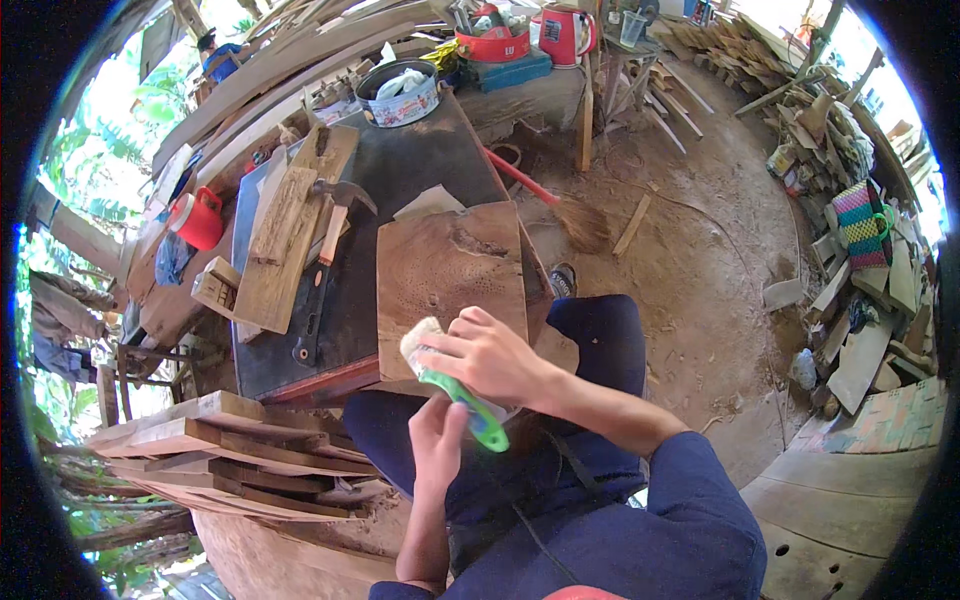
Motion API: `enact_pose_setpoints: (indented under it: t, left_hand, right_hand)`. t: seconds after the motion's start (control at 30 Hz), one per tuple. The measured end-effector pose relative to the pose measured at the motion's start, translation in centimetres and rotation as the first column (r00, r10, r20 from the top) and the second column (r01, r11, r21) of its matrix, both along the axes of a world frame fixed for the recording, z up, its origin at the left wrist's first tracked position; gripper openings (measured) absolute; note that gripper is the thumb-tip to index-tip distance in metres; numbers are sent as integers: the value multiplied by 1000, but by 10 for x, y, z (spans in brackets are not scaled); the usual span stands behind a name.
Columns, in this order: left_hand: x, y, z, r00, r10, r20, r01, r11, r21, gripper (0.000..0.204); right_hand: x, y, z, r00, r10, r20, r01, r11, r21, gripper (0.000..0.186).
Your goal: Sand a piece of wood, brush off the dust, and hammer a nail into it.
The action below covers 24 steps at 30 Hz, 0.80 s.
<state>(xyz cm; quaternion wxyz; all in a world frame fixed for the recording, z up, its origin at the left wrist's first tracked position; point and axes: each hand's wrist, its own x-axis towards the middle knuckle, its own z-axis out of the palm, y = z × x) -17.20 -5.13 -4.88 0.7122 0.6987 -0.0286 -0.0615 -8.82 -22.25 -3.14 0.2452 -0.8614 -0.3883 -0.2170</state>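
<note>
A paintbrush [487,427] with a green handle and pale bristles is held over my lap, its bristles pointing up and to the left. My left hand [437,432] is closed around the handle from below. Across the bristle end lies my right hand [492,358], its fingers bent over the brush near the base of the bristles and partly covering it. Just beyond both hands is a squarish brown wooden board [450,265], with a dark hollow near its far edge and a pitted surface. It rests on the near right part of the dark table [410,150].
A claw hammer [335,220] and a handsaw [312,315] lie beside wooden planks [285,225] on the table's left. A round tin [400,98] stands at the far end. Stacked boards [220,450] jut out at lower left; a red-handled broom [575,215] lies on the dirt floor.
</note>
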Motion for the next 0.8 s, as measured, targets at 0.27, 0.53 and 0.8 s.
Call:
enact_pose_setpoints:
  t: [0.27, 0.53, 0.8]
  left_hand:
    - [-13, 0, -17, 981, 85, -176, -117, 977, -180, 8]
    - [5, -9, -7, 955, 294, -35, -296, 943, -152, 7]
    - [7, -9, -16, 959, 284, 7, -280, 947, -157, 16]
  right_hand:
    - [-21, -2, -18, 970, -56, -235, 114, 964, 240, 66]
    - [-61, -10, -2, 864, -8, -503, 179, 939, 293, 51]
    - [-54, -12, -9, 394, 507, -767, 332, 700, 633, 41]
